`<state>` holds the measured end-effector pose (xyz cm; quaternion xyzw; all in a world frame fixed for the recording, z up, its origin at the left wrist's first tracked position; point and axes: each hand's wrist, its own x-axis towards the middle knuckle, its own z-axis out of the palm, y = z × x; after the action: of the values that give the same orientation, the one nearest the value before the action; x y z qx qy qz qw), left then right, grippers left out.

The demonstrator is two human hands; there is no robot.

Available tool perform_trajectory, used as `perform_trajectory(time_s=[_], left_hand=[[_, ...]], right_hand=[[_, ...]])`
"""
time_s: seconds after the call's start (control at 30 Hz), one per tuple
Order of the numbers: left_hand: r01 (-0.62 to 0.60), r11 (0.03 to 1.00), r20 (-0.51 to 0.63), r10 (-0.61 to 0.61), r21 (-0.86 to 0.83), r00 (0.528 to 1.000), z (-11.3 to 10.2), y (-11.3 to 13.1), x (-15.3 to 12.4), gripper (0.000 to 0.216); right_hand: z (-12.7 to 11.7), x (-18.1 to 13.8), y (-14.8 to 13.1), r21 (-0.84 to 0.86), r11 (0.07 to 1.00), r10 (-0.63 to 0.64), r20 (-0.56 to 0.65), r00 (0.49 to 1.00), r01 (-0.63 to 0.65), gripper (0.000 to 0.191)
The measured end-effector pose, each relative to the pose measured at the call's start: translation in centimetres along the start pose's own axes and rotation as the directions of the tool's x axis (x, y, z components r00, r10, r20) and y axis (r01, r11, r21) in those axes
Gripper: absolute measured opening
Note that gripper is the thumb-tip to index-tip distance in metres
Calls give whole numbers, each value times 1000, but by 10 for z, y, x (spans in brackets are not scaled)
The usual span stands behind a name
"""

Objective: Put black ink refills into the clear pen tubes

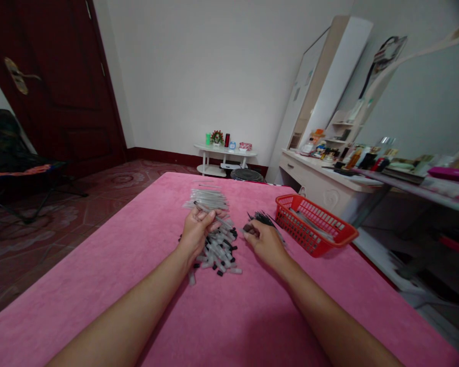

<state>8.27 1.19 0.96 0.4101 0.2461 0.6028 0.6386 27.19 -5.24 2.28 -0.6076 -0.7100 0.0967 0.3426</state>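
My left hand (pixel 198 229) is closed on a clear pen barrel (pixel 225 222), which slants across the fingers with a dark tip at its upper left end. Beneath that hand lies a loose pile of translucent pen caps (pixel 219 251), mixed with small black plugs (pixel 220 273). Past the pile, a stack of clear barrels (pixel 208 198) rests side by side. My right hand (pixel 265 239) pinches a small dark and translucent piece, perhaps a cap; fingers partly hide it. Just behind this hand sits a bunch of thin black sticks (pixel 265 218), like refills.
A red plastic basket (pixel 316 242) holding long thin pieces stands at the table's right edge. Pink cloth (pixel 110 285) covers the table. Beyond are a low white table (pixel 229 149), a crowded dressing table (pixel 325 178) and a folding chair (pixel 11 148).
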Motion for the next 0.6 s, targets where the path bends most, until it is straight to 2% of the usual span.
perform_trajectory(time_s=[0.6], left_hand=[[21,999,-41,-22,-43,999,9,-2,-6,38]], right_hand=[[-1,-2,-18,67,997,-27,-94,995,34,8]])
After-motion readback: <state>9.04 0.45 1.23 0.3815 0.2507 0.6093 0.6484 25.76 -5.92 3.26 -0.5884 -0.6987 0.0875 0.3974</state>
